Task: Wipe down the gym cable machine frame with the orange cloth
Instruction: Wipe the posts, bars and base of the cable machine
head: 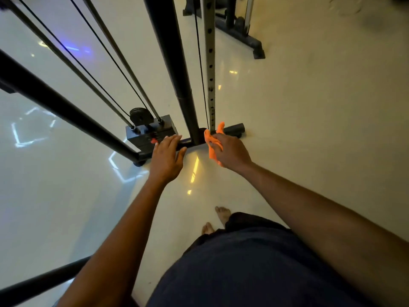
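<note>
The cable machine frame (177, 63) is black, with a thick upright post, a grey perforated upright (210, 52) beside it and a black base bar (234, 128) on the floor. My right hand (230, 150) grips the orange cloth (213, 149) close to the foot of the perforated upright, with the cloth bunched and hanging from my fingers. My left hand (167, 157) is held out with straight fingers over the base bar, left of the thick post; contact with the bar is unclear.
A black weight stack (152, 135) with a pulley and cables stands behind my left hand. Slanted black frame bars (66, 109) cross the left side. Another machine's base (250, 41) lies at the far right. My bare feet (222, 214) stand on the glossy pale floor.
</note>
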